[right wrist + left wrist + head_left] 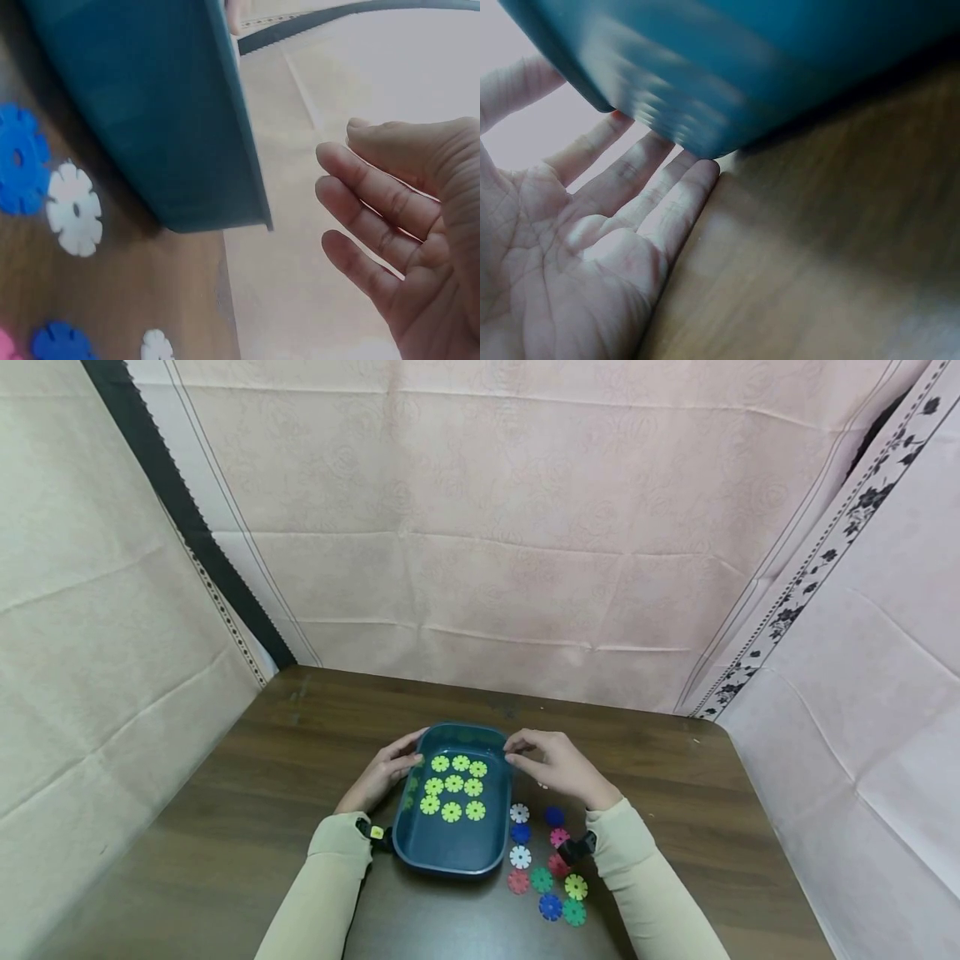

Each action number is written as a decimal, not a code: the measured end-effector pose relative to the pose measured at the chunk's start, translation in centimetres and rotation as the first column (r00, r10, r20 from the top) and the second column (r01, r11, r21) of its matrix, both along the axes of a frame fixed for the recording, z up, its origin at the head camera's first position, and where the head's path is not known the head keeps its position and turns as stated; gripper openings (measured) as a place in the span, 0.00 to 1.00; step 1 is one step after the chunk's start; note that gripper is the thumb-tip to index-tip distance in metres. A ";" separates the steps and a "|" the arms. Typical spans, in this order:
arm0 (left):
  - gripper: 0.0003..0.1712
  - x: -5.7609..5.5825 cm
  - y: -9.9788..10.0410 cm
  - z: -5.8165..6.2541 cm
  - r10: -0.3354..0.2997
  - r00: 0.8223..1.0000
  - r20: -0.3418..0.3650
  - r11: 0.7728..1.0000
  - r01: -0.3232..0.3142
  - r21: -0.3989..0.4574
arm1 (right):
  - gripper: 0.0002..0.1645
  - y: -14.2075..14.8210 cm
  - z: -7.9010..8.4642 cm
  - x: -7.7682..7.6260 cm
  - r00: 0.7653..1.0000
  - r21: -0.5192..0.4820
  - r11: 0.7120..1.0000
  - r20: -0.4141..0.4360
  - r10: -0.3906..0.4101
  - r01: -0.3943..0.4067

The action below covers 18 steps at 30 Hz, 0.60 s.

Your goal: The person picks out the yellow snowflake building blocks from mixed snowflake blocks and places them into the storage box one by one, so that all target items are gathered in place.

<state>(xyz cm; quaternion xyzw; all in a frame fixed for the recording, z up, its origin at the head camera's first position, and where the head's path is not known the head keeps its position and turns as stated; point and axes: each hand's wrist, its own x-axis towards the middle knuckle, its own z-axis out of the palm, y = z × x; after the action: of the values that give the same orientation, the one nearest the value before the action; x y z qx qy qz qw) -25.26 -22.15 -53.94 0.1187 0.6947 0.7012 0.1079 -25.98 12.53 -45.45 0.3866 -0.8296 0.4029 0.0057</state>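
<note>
A deep blue-green tray (450, 852) holds several yellow notched plastic discs (453, 783), laid out in rows on its bottom. My left hand (382, 774) is at the tray's left side, thumb over the rim. In the left wrist view its long fingers (622, 169) stretch out against the outer wall. By the far right corner hovers my right hand (553, 766), its fingers loosely bent. A gap shows between those fingertips and the tray's rim in the right wrist view, with nothing held.
Loose notched discs lie on the wooden table (637, 860) right of the tray, among them a white disc (521, 857), a blue disc (551, 907), a green disc (574, 912) and a yellow disc (576, 887). A pale cloth (487, 568) hangs behind the table.
</note>
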 end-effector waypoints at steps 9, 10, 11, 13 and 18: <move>0.30 0.1 0.0 -0.3 -0.018 1.000 -0.007 1.000 0.018 0.009 | 0.08 2.5 -0.4 1.5 0.996 -0.064 0.994 0.025 -0.091 0.092; 0.30 0.1 0.0 -0.3 -0.022 1.000 -0.009 1.000 0.022 0.008 | 0.08 3.0 -0.5 1.7 0.994 -0.074 0.992 0.029 -0.101 0.103; 0.30 0.1 0.0 -0.3 -0.024 1.000 -0.009 1.000 0.024 0.008 | 0.08 3.5 -0.6 1.9 0.994 -0.078 0.991 0.027 -0.110 0.112; 0.30 0.1 0.0 -0.3 -0.016 1.000 -0.004 1.000 0.016 0.008 | 0.08 4.4 -0.7 2.2 0.992 -0.085 0.988 0.017 -0.128 0.129; 0.30 0.0 -0.1 -0.1 -0.009 1.000 -0.005 1.000 0.009 0.011 | 0.09 6.6 -0.6 2.8 0.984 -0.072 0.981 0.008 -0.180 0.180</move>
<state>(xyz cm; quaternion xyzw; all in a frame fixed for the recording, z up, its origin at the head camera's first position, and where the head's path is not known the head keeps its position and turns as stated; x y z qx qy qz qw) -25.21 -22.24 -54.03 0.1242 0.6905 0.7043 0.1084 -23.17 19.09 -46.06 0.3092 -0.8460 0.4309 0.0557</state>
